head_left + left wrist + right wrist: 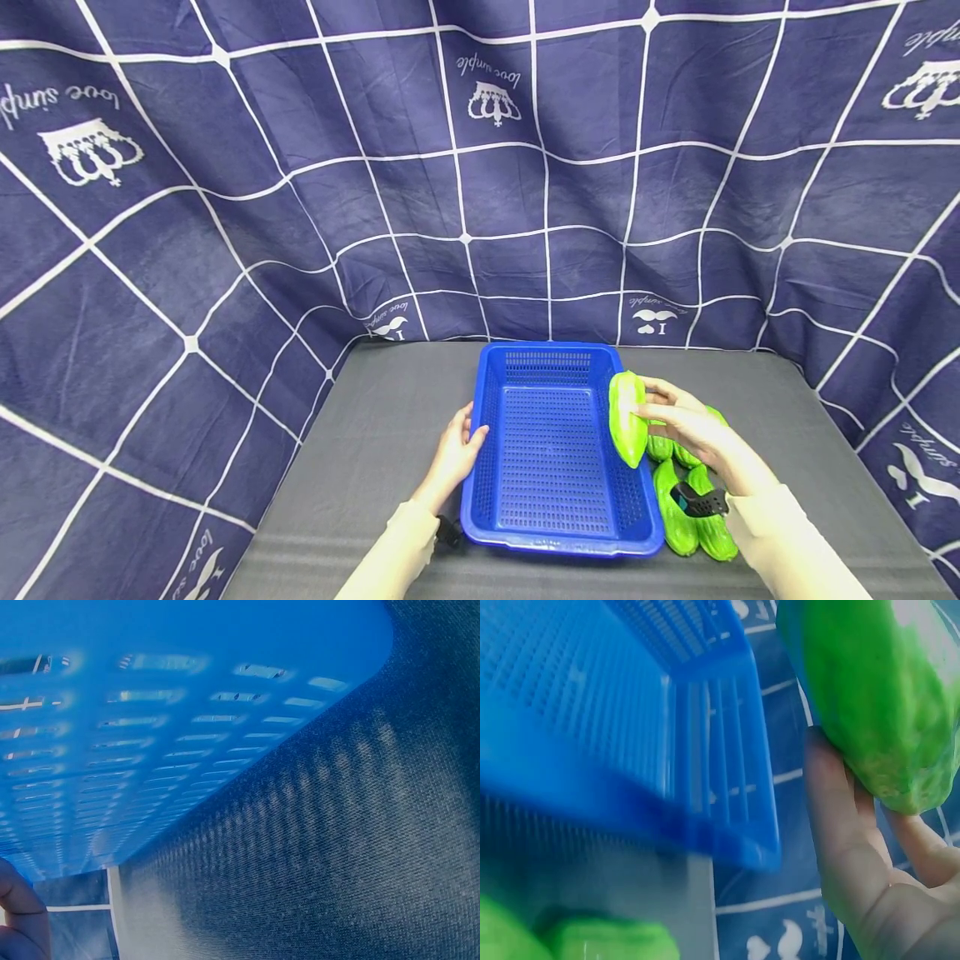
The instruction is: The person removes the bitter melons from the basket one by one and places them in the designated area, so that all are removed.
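Note:
My right hand (678,417) holds a bright green bitter melon (627,419) between thumb and fingers, above the right rim of a blue plastic basket (562,546). Its lumpy, ridged skin fills the upper right of the right wrist view, where the fingers (840,817) press against the melon's side. My left hand (453,454) grips the basket's left rim, thumb over the edge and fingers along the outer wall. Just a curled finger (22,907) shows in the left wrist view, below the slotted wall (187,697).
Several more green bitter melons (678,517) lie on the grey table (390,417) right of the basket, partly covered by my right hand and wrist strap (701,500). A navy cloth (585,200) with white lines hangs behind the table and along its sides.

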Available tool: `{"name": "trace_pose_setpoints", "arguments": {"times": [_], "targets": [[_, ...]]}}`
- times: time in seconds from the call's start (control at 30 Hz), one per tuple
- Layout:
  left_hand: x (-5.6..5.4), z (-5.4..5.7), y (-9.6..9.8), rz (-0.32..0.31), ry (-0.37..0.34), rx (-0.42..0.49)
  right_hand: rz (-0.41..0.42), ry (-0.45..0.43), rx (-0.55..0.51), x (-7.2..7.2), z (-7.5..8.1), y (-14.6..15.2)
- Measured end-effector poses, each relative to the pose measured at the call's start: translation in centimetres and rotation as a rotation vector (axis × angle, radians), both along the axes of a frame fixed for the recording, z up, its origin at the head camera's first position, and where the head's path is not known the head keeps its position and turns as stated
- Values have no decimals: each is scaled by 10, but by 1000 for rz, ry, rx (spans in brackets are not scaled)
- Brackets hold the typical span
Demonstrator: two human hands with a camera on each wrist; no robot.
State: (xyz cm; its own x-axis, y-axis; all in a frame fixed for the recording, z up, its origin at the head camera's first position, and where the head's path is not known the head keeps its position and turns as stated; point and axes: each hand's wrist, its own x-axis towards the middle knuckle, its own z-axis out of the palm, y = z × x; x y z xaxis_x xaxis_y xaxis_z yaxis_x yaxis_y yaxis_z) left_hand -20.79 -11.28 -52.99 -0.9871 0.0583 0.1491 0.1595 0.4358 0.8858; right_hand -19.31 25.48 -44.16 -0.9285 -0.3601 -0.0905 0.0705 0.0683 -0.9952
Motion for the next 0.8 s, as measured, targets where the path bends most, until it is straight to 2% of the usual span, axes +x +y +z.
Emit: {"name": "trace_pose_setpoints", "arguments": {"times": [0.23, 0.4, 0.67, 0.8], "targets": [[0, 0, -2, 6, 11, -5, -109, -46, 145, 11, 6, 21], [0, 0, -2, -1, -3, 3, -156, -31, 224, 21, 2, 41], [0, 0, -1, -10, -2, 8, -196, -17, 262, 41, -20, 73], [0, 0, -2, -26, 0, 20, -215, -26, 337, 50, -30, 84]]}}
